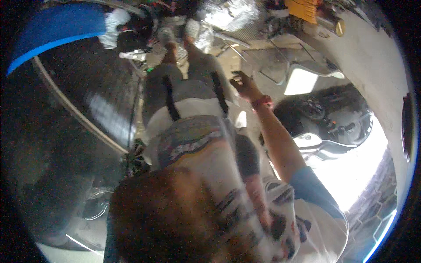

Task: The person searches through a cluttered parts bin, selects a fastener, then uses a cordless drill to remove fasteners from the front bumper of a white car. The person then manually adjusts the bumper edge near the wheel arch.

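Note:
My right hand (246, 87) is raised at the end of a bare forearm, with a red band at the wrist and a blue sleeve at the upper arm. Its fingers look loosely bent and apart, and I see nothing between them. It hovers beside grey-clad legs (206, 74), not clearly touching them. No left hand of mine can be made out. A white printed shirt (193, 140) fills the middle, with dark straps above it. Blurred brown hair (175, 215) covers the lower part; whose it is, I cannot tell.
Right of my hand stands a white chair (301, 81) with thin metal legs. Beyond it sits a dark, glossy vehicle-like object (320, 116). Crumpled silvery sheeting (230, 13) and an orange item (302, 9) lie at the far side. A blue panel (61, 28) curves at far left.

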A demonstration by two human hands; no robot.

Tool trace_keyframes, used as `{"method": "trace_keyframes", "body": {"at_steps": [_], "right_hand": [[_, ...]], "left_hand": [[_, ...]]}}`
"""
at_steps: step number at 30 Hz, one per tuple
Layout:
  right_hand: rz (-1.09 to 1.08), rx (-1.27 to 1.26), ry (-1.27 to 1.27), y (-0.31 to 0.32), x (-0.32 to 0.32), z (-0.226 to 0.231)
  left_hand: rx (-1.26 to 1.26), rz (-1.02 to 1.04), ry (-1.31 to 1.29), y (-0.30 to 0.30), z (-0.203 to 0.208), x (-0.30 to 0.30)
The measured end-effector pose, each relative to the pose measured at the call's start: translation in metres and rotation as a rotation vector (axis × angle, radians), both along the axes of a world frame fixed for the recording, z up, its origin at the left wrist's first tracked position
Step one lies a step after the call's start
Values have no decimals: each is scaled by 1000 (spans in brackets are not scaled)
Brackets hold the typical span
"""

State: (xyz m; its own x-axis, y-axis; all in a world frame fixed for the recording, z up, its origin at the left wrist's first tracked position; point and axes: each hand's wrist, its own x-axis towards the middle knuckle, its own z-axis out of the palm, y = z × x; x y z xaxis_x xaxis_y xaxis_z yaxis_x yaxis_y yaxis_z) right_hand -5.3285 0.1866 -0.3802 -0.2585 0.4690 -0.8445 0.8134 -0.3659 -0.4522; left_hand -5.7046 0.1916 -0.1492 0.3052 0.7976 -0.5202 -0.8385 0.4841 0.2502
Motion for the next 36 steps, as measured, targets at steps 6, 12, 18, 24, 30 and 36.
{"method": "trace_keyframes", "body": {"at_steps": [6, 12, 18, 24, 30, 36], "right_hand": [[98, 151, -7, -4, 17, -21], [19, 226, 39, 54, -32, 19], [211, 762, 179, 179, -136, 123], [266, 1023, 337, 276, -227, 218], [448, 1163, 376, 353, -297, 197], [856, 1161, 307, 392, -352, 123]], "left_hand": [[26, -9, -8, 15, 8, -13], [82, 302, 1317, 88, -38, -57], [-156, 778, 2004, 182, -135, -155], [-460, 594, 2045, 221, -159, -163], [-539, 404, 2072, 224, -151, -156], [-315, 498, 2209, 218, -169, -162]]}}
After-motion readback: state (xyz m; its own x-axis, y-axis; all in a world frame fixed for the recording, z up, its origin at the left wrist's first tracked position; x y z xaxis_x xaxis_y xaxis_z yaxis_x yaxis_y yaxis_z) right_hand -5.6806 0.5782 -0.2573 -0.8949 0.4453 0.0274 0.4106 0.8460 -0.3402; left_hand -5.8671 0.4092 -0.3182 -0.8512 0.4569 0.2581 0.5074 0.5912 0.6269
